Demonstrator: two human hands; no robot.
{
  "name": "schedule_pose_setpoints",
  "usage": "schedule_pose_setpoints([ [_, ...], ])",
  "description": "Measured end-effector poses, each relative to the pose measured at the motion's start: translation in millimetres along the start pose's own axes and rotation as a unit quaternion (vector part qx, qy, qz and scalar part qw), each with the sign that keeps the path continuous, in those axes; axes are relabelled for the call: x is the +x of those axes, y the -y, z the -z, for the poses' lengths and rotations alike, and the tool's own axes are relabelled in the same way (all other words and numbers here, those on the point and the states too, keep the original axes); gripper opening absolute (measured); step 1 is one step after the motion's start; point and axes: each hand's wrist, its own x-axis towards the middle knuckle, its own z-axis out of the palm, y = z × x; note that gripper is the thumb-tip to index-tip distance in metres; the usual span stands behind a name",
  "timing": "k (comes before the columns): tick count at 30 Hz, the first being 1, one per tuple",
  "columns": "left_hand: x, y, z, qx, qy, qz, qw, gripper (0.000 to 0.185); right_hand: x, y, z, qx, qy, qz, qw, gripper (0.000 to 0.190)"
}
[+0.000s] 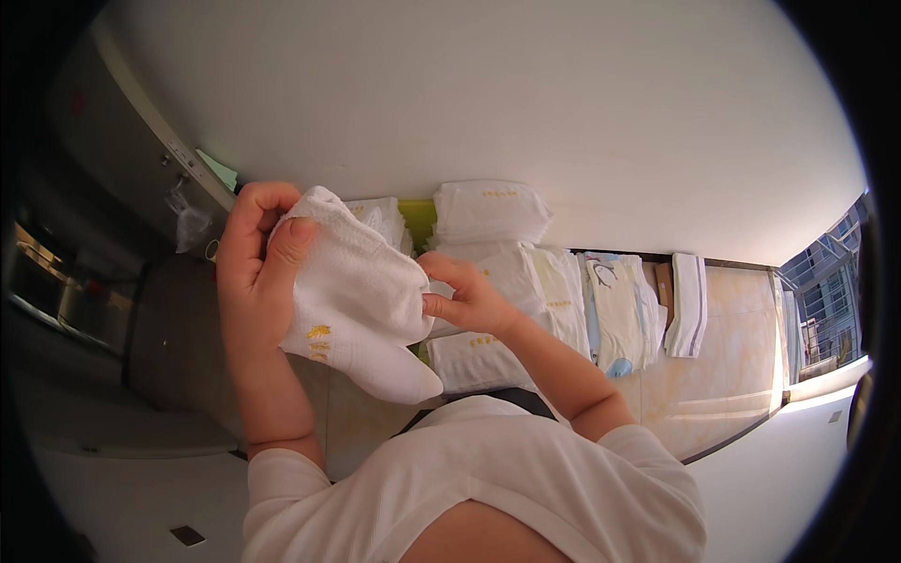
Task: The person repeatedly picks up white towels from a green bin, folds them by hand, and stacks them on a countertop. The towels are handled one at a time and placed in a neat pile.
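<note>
A white terry towel (352, 274) with yellow embroidery near its lower left edge is held up in front of me, folded and hanging loosely. My left hand (260, 260) grips its upper left edge, the thumb lying on the cloth. At the right edge of the towel, my right hand (464, 294) pinches the fabric between thumb and fingers. Behind and below lie stacks of folded white towels: an upper stack (489, 211), a lower one (471, 362), and another (380, 218) partly hidden by the held towel.
Right of the stacks lie a cream cloth with a penguin print (614, 310) and a white striped towel (686, 302) beside a brown box (664, 285). A white wall (507, 91) rises beyond. At left is a door edge (151, 119) with a plastic bag (190, 222) hanging; windows are at far right.
</note>
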Motion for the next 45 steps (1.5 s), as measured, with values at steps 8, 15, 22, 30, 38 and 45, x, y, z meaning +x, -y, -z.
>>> schedule_pose_setpoints([
  [8,-5,-7,-3,-0.02,-0.005,-0.006,1.0,0.018,21,-2,-16,-0.159,-0.095,0.041,0.982,0.032],
  [15,-17,-3,17,-0.059,0.018,0.008,0.998,0.018,39,-12,-19,-0.238,-0.124,0.078,0.96,0.026],
  [22,-26,-1,31,-0.074,-0.047,0.027,0.996,0.024,25,2,-20,-0.096,-0.02,0.113,0.989,0.023],
  [30,-27,-4,29,-0.034,-0.169,0.067,0.983,0.024,-1,5,-43,-0.271,-0.138,0.116,0.946,0.022],
  [38,-30,-3,30,-0.008,-0.215,0.046,0.976,0.023,10,-22,25,-0.483,-0.262,0.048,0.834,0.02],
  [45,-13,38,72,-0.041,-0.201,0.081,0.975,0.027,2,6,45,0.06,-0.29,0.009,0.955,0.005],
])
